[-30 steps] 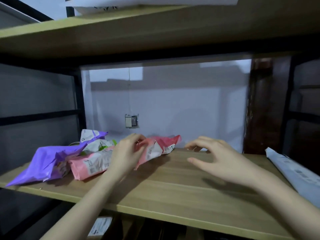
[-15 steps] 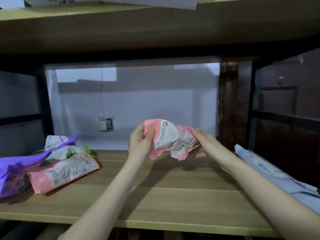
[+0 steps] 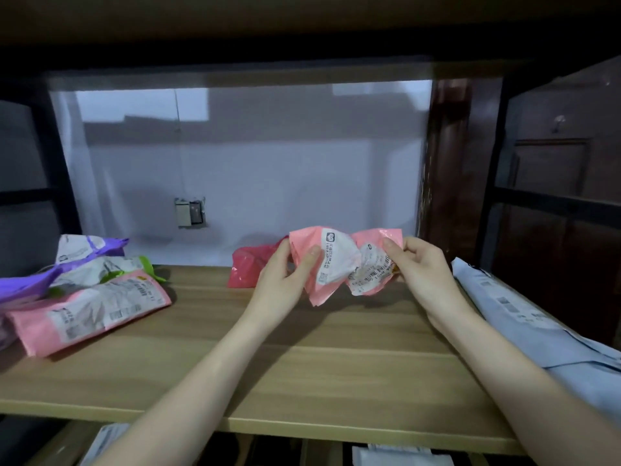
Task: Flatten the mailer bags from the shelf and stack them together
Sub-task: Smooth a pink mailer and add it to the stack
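A crumpled pink mailer bag (image 3: pixel 339 264) with white shipping labels hangs just above the wooden shelf (image 3: pixel 302 364), held between both hands. My left hand (image 3: pixel 285 277) pinches its left edge and my right hand (image 3: pixel 420 267) pinches its right edge. A darker pink-red bag (image 3: pixel 248 267) lies on the shelf behind my left hand. At the far left lies a heap: a pink labelled mailer (image 3: pixel 90 307), a white-and-green one (image 3: pixel 100 274) and a purple one (image 3: pixel 30 284).
A flat pale blue mailer (image 3: pixel 537 331) lies along the shelf's right side. A white back wall with a small socket (image 3: pixel 190 211) closes the rear. Another shelf board hangs close overhead. More packages (image 3: pixel 396 455) show on the level below.
My left hand lifted the pink bag off the left heap and carried it to the middle; my right hand took hold of its other end. The bag is now stretched wider between the hands.
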Action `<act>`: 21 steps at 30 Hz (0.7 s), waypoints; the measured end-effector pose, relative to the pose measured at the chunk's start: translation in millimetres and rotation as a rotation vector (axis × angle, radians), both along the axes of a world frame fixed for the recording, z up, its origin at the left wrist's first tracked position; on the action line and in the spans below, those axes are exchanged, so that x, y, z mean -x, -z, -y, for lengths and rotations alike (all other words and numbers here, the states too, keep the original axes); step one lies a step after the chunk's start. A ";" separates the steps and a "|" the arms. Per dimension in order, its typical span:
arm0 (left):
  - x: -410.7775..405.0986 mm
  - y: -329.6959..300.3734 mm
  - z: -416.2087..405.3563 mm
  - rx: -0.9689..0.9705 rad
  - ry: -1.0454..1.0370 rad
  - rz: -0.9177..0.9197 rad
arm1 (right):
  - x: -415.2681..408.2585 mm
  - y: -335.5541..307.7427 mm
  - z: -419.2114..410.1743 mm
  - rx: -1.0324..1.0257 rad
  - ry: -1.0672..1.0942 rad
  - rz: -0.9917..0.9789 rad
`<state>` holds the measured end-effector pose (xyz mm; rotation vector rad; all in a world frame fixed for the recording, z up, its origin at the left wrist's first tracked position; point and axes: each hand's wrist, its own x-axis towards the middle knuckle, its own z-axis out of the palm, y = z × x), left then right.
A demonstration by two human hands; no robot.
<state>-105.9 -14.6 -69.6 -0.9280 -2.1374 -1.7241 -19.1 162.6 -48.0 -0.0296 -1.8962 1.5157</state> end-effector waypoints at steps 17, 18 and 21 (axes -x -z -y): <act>-9.0 0.6 -1.9 -0.100 -0.025 -0.057 | 5.3 11.8 -1.3 0.271 -0.157 0.072; -9.7 0.5 -2.0 -0.102 -0.022 -0.055 | 4.6 12.9 -1.1 0.227 -0.167 0.060; -10.2 0.1 -1.9 -0.109 -0.063 -0.067 | 2.7 11.8 -0.7 0.128 -0.077 -0.010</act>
